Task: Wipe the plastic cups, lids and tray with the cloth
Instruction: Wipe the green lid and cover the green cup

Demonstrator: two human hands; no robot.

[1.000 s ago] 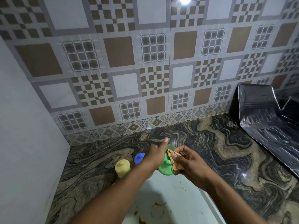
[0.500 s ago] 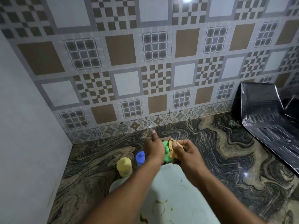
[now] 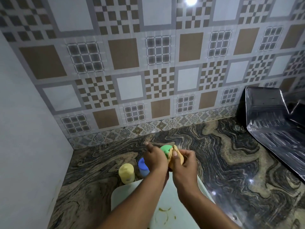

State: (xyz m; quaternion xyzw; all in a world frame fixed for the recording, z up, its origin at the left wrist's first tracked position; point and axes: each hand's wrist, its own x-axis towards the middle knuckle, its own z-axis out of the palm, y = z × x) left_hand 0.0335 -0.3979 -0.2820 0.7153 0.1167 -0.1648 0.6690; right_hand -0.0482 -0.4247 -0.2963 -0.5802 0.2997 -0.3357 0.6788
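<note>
Both hands are up over the marbled counter, and the left hand is wrapped around a green plastic piece, index finger poking out straight; whether it is a cup or a lid is hard to tell from here, and nothing shows inside it. The right hand is clenched on the tan cloth, pressing it against the green piece's right side. Just left of the left hand stand a blue cup and, further left, a yellow cup, apparently upside down, contents unseen. Under the forearms lies the pale tray, smeared with yellowish-brown stains. No readable writing anywhere.
</note>
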